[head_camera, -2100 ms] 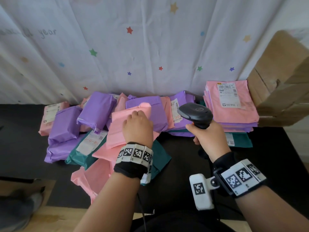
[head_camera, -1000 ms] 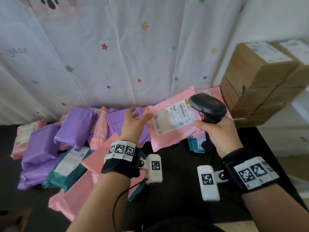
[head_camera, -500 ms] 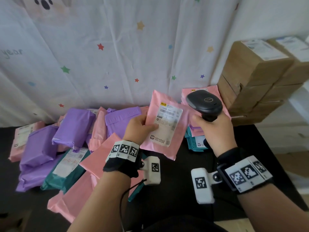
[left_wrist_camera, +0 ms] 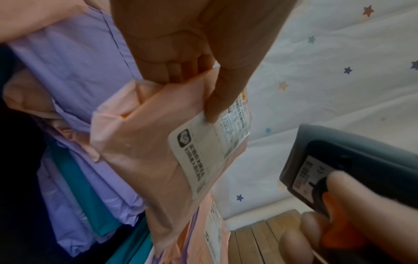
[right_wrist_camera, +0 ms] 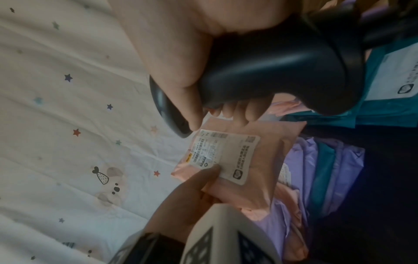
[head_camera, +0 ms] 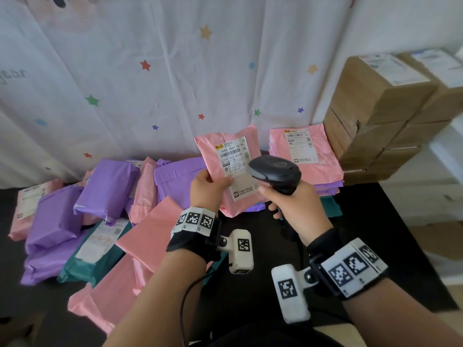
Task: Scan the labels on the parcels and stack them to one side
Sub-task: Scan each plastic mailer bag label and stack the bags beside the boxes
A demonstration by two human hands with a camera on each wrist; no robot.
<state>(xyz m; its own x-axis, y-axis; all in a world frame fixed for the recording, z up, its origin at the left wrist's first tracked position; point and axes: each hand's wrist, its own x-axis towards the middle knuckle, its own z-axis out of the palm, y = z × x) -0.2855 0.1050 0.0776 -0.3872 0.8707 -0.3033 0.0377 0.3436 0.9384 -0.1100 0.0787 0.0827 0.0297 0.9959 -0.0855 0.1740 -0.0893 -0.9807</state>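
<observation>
- parcel in pink (head_camera: 226, 171) up in the air over the dark table (head_camera: 390, 221), label (head_camera: 234, 161) facing the camera, standing nearly upright
- left hand (head_camera: 209, 189) pinches its lower left edge, thumb pressed on the label's margin, fingers curled behind the bag
- right hand (head_camera: 298, 209) wraps tight round the handle of the black scanner (head_camera: 275, 169), a finger on the orange trigger in the left wrist view
- scanner head sits just in front of the label's lower right part, overlapping it in the head view
- stack of parcels (head_camera: 308, 156) lies flat on the right, a pink one on top, purple and teal beneath, just beside the cardboard boxes (head_camera: 380, 116)
- loose heap of purple, pink and teal bags (head_camera: 105, 211) spreads across the left of the table
- star-print curtain (head_camera: 175, 71) hangs behind it all
</observation>
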